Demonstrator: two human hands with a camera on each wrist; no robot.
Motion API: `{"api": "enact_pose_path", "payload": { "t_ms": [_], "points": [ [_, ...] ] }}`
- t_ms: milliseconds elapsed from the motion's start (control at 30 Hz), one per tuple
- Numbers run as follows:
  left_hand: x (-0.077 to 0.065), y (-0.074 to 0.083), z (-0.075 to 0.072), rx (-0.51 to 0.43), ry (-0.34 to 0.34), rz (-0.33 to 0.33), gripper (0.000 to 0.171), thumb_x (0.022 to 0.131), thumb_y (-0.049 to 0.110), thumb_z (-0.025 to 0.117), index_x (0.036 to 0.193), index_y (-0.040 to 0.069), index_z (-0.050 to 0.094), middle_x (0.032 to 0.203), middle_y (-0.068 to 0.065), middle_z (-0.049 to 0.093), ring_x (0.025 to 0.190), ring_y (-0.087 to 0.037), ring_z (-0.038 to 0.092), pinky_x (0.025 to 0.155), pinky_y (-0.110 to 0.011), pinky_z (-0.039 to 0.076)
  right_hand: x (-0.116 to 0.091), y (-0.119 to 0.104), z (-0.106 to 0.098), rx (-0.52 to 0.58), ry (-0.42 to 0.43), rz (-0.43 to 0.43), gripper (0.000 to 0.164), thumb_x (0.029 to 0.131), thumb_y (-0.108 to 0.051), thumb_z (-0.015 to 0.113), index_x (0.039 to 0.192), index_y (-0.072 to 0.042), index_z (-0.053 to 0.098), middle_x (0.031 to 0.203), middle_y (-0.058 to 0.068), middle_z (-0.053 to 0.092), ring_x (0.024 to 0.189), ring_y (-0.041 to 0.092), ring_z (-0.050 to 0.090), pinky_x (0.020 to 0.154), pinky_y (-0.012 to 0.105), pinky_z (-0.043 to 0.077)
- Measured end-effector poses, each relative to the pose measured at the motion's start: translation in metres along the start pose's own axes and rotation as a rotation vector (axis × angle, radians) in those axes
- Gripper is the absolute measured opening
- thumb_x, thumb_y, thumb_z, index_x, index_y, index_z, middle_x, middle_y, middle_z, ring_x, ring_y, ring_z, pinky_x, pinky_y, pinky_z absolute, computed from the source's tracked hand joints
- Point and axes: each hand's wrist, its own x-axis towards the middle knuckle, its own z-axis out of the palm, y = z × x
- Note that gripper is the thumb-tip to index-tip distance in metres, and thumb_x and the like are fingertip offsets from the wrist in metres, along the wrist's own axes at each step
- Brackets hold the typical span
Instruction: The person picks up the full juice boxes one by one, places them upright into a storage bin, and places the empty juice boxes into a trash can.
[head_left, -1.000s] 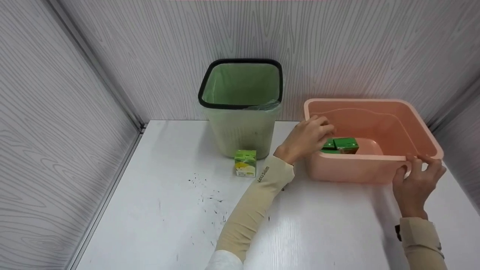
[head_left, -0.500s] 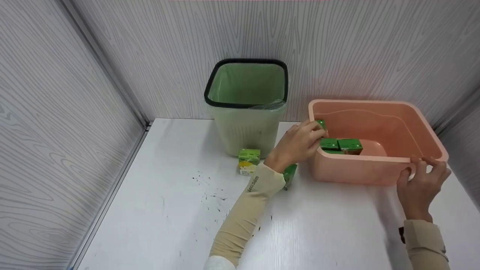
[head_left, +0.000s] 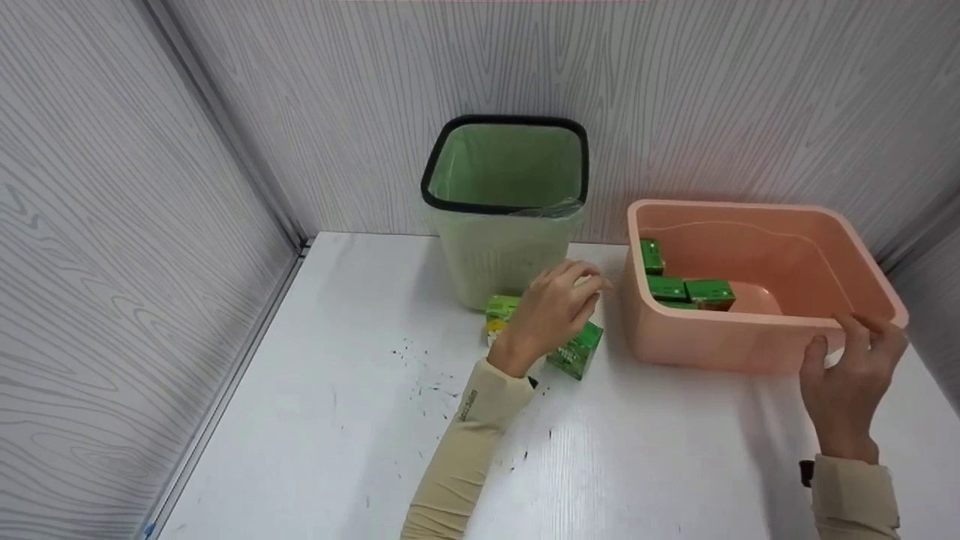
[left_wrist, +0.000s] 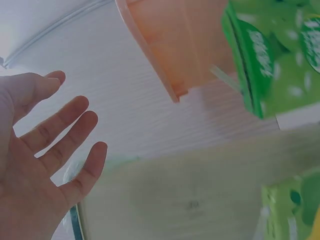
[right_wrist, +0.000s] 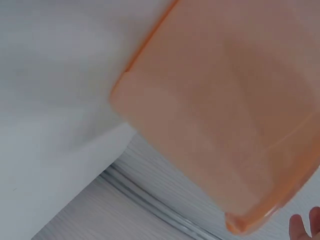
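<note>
My left hand (head_left: 551, 307) hovers over the table with nothing in it; in the left wrist view its fingers are spread and loosely bent. Below it, a green drink carton (head_left: 577, 351) lies on the table. A lighter green-and-yellow drink carton (head_left: 495, 315), partly hidden by the hand, stands against the bin. My right hand (head_left: 851, 379) grips the front right rim of a pink plastic tub (head_left: 720, 341), fingers curled over the edge and thumb outside. In the tub's left end lie several green drink cartons (head_left: 709, 292).
A pale green waste bin (head_left: 487, 255) with a black rim and clear liner stands at the back. Dark specks (head_left: 435, 390) lie scattered on the white table (head_left: 300, 427). Wood-grain panels (head_left: 360, 67) close off the back and sides.
My left hand has let go of a green carton in the tub's left end and moved out leftward over the table. The right hand stays at the tub's rim. The head view has shifted slightly.
</note>
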Motion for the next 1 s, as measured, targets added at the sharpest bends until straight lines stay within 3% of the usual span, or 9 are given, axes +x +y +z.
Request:
{"api": "enact_pose_path", "payload": {
  "t_ms": [200, 400, 533, 600, 767, 1000],
  "points": [
    [-0.026, -0.009, -0.005, 0.127, 0.093, 0.008, 0.017, 0.101, 0.014, 0.063, 0.113, 0.015, 0.075, 0.115, -0.003, 0.069, 0.110, -0.018, 0.063, 0.087, -0.036, 0.052, -0.004, -0.037, 0.002, 0.141, -0.021, 0.010, 0.021, 0.086, 0.017, 0.060, 0.108, 0.017, 0.061, 0.107, 0.036, 0.055, 0.104, 0.044, 0.056, 0.104, 0.023, 0.037],
    [-0.052, -0.023, -0.012, 0.113, 0.179, -0.020, 0.014, 0.097, 0.009, 0.068, 0.109, 0.011, 0.075, 0.113, -0.007, 0.068, 0.107, -0.023, 0.063, 0.086, -0.040, 0.052, -0.013, -0.057, 0.010, 0.253, -0.033, 0.029, 0.020, 0.081, 0.026, 0.061, 0.099, 0.018, 0.062, 0.102, 0.035, 0.058, 0.103, 0.040, 0.058, 0.104, 0.020, 0.038],
    [-0.069, -0.032, -0.016, 0.125, 0.197, -0.045, 0.016, 0.095, 0.005, 0.070, 0.110, 0.008, 0.075, 0.114, -0.009, 0.068, 0.108, -0.025, 0.063, 0.088, -0.041, 0.053, -0.014, -0.065, 0.014, 0.289, -0.066, 0.022, 0.022, 0.079, 0.027, 0.064, 0.098, 0.017, 0.063, 0.097, 0.031, 0.062, 0.099, 0.016, 0.058, 0.096, 0.016, 0.041],
    [-0.077, -0.036, -0.018, 0.132, 0.204, -0.058, 0.019, 0.094, 0.003, 0.069, 0.112, 0.009, 0.075, 0.114, -0.009, 0.067, 0.108, -0.025, 0.063, 0.086, -0.041, 0.054, -0.015, -0.069, 0.015, 0.309, -0.092, 0.016, 0.020, 0.079, 0.025, 0.064, 0.098, 0.017, 0.063, 0.095, 0.029, 0.062, 0.096, 0.011, 0.058, 0.093, 0.014, 0.042],
    [-0.089, -0.045, -0.025, 0.171, 0.244, -0.082, 0.022, 0.094, 0.001, 0.067, 0.114, 0.009, 0.074, 0.116, -0.010, 0.067, 0.107, -0.026, 0.063, 0.080, -0.043, 0.053, -0.016, -0.078, 0.017, 0.354, -0.170, -0.005, 0.013, 0.085, 0.019, 0.063, 0.097, 0.016, 0.062, 0.093, 0.025, 0.062, 0.092, 0.023, 0.060, 0.094, 0.014, 0.042],
    [-0.101, -0.057, -0.032, 0.152, 0.290, -0.107, 0.024, 0.093, -0.003, 0.066, 0.114, 0.007, 0.072, 0.117, -0.012, 0.066, 0.109, -0.029, 0.062, 0.085, -0.046, 0.052, -0.022, -0.089, 0.023, 0.363, -0.252, 0.008, 0.019, 0.082, 0.024, 0.065, 0.098, 0.014, 0.062, 0.094, 0.023, 0.063, 0.093, 0.019, 0.061, 0.094, 0.012, 0.041]
  ]
}}
